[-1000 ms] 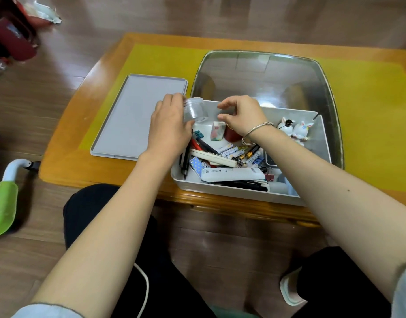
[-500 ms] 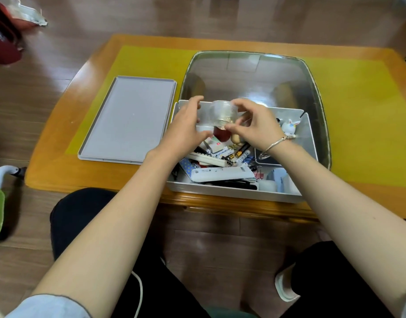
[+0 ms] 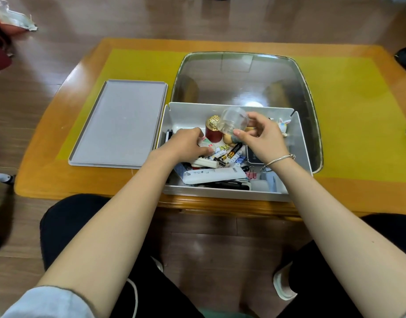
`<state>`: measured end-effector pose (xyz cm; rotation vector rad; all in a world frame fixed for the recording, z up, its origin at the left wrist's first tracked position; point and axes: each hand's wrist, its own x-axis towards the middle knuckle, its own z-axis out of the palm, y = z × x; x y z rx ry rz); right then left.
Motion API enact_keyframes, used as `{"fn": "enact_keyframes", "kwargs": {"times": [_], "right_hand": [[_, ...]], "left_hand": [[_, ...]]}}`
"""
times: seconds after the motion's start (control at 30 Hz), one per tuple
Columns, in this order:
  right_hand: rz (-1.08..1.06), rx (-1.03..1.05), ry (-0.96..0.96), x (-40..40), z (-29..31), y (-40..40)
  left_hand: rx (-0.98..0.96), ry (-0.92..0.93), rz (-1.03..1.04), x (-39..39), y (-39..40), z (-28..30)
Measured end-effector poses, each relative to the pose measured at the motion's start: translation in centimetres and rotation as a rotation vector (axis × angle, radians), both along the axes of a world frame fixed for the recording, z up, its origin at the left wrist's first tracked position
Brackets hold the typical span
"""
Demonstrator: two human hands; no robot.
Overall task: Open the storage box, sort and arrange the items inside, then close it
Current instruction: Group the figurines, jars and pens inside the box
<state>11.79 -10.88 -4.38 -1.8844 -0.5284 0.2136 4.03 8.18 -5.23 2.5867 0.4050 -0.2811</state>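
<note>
The white storage box [image 3: 231, 195] stands open at the table's near edge, full of small items. Its grey lid [image 3: 119, 125] lies flat on the table to the left. My right hand [image 3: 264, 136] holds a clear plastic jar [image 3: 233, 120] tilted above the back of the box. My left hand [image 3: 186, 145] reaches into the left side of the box, its thumb and fingers around a small white packet [image 3: 204, 143]. A red bottle with a gold cap [image 3: 213, 131] stands upright between my hands. A long white tube [image 3: 214, 174] lies along the front, with pens and batteries around it.
A shiny metal tray [image 3: 243, 76] sits right behind the box. A rabbit figurine [image 3: 283, 123] stands in the box's back right corner. A yellow mat [image 3: 358, 111] covers the wooden table. My knees are under the table's near edge.
The clear jar passed from both hands to my right hand alone and moved right. My left hand dropped into the box onto the small packet.
</note>
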Motion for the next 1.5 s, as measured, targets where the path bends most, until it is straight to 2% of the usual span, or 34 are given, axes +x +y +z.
{"fn": "enact_keyframes", "kwargs": {"times": [0.07, 0.27, 0.47, 0.6, 0.67, 0.9, 1.23, 1.5], "right_hand": [[-0.025, 0.034, 0.010, -0.1, 0.0, 0.0], [-0.040, 0.022, 0.031, -0.6, -0.2, 0.1], [-0.085, 0.013, 0.038, -0.3, -0.9, 0.0], [-0.097, 0.026, 0.022, -0.3, -1.2, -0.1], [-0.096, 0.019, 0.012, -0.3, -1.3, -0.2], [-0.114, 0.019, -0.006, -0.2, -1.5, -0.4], [-0.148, 0.053, -0.017, -0.3, -1.6, -0.3], [-0.147, 0.002, -0.037, -0.2, -1.6, -0.3]], "left_hand": [[-0.011, -0.041, 0.015, -0.1, 0.4, 0.3], [0.116, -0.149, -0.019, 0.3, 0.2, 0.8], [0.085, -0.077, -0.001, -0.9, -0.9, -0.2], [0.216, 0.087, -0.022, -1.2, -1.7, -0.6], [0.221, 0.137, -0.011, -1.1, -2.0, -0.8], [0.307, 0.129, -0.076, -0.9, -2.5, -1.1], [0.330, 0.148, -0.043, -1.5, -3.9, -0.7], [0.308, 0.175, -0.051, -1.1, -3.6, -1.4]]}}
